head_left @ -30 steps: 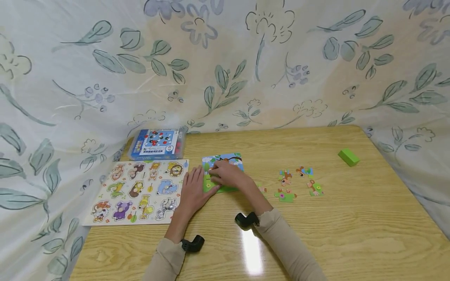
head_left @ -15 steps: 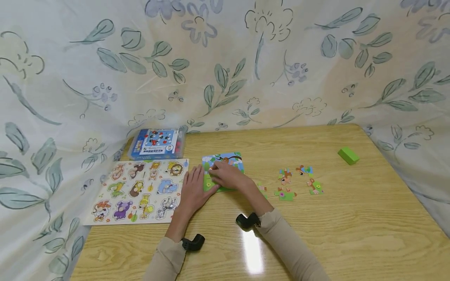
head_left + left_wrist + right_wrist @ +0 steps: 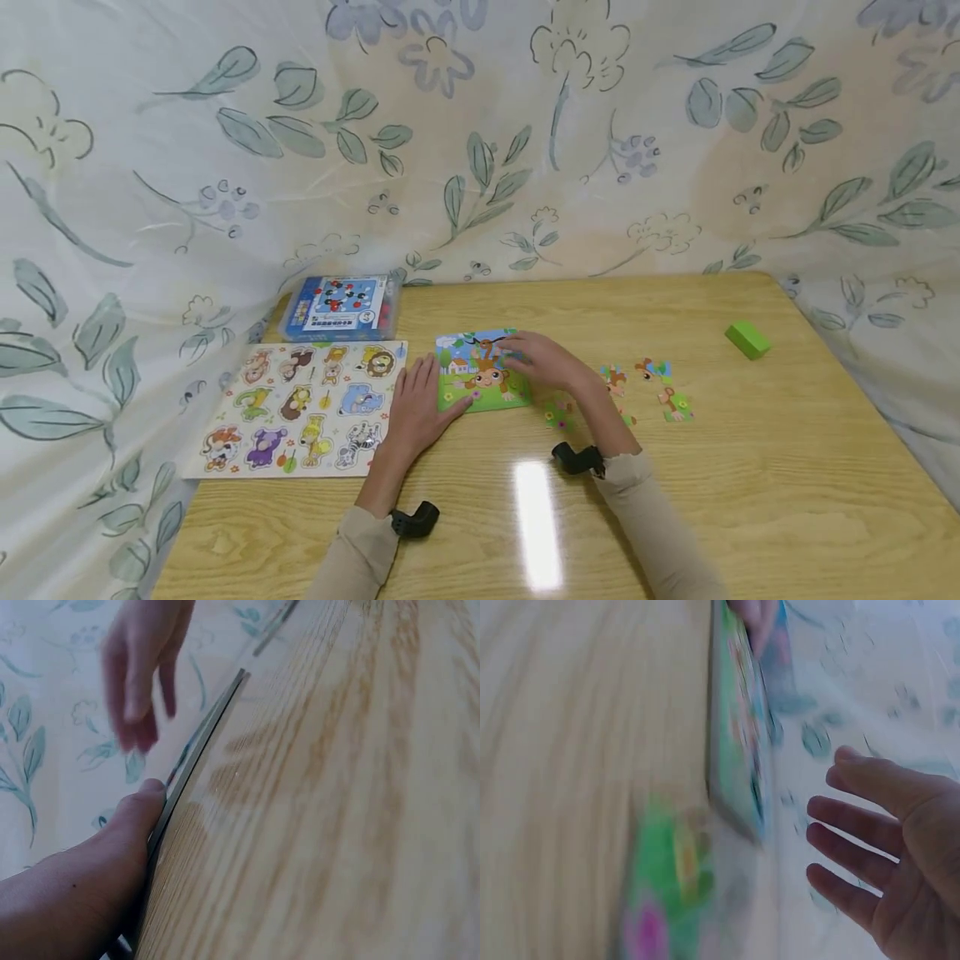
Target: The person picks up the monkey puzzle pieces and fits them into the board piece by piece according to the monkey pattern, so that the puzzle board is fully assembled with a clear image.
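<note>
A small jigsaw board (image 3: pixel 483 398) lies mid-table, showing a monkey, a house and green grass. My left hand (image 3: pixel 416 408) rests flat at its left side, thumb (image 3: pixel 142 814) laid on the near edge. My right hand (image 3: pixel 553 362) is over the board's right side, partly covering it. In the right wrist view, that hand (image 3: pixel 900 847) has loosely spread fingers and holds nothing. Right of the board lie several loose puzzle pieces, among them a green one (image 3: pixel 677 406) and a blue-edged one (image 3: pixel 654 370). My right forearm hides some of them.
Left of the board lies an animal puzzle sheet (image 3: pixel 324 417). Behind it sits a clear-lidded blue box (image 3: pixel 341 308) with a molecule picture. A green block (image 3: pixel 747 340) lies at the far right. Floral cloth (image 3: pixel 480 125) hangs behind the table (image 3: pixel 480 517).
My right hand has lifted off the board's middle and moved right, its fingers opening. The monkey's face on the board now shows. My left hand has stayed in place.
</note>
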Available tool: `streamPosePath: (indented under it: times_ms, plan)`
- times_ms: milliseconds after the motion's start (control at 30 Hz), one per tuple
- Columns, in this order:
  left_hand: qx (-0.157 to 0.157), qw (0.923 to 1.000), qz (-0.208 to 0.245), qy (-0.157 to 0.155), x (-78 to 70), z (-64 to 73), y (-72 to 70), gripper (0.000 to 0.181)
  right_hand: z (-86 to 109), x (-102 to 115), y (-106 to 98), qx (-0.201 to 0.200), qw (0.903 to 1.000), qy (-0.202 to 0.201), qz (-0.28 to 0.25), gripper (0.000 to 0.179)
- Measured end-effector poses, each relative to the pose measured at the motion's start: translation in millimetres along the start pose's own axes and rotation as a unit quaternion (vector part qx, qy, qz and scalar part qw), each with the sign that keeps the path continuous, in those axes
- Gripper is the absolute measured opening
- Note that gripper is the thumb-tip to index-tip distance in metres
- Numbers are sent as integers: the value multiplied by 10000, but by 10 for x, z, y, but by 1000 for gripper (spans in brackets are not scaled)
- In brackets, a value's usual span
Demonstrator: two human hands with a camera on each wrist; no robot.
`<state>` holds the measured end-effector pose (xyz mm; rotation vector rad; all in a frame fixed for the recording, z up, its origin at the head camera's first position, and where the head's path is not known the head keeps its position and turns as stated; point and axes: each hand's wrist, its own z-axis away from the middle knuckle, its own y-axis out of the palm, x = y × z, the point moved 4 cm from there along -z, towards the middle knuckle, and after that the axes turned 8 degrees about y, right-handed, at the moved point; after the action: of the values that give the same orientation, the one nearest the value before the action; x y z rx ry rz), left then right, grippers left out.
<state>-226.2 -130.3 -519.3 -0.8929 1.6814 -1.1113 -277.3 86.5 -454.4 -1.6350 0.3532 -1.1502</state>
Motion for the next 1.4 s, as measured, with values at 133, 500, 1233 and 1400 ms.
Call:
streamPosePath:
  times_ms: [133, 500, 1233, 1400]
  plan:
    - [-32, 10000, 4, 17, 12, 4, 5, 99, 279, -237, -186, -107, 9985, 532, -77, 47]
    - [-129, 9996, 94, 247, 19, 24, 20, 79, 1002, -787, -343, -335, 9950, 899, 275, 57]
    - [-109, 9995, -9, 302, -7, 20, 2, 72, 1275, -1053, -435, -233, 9912, 1291, 172, 59]
    - [-127, 9994, -33, 311, -12, 34, 2, 72, 1252, -999, -416, -223, 9913, 1213, 462, 50]
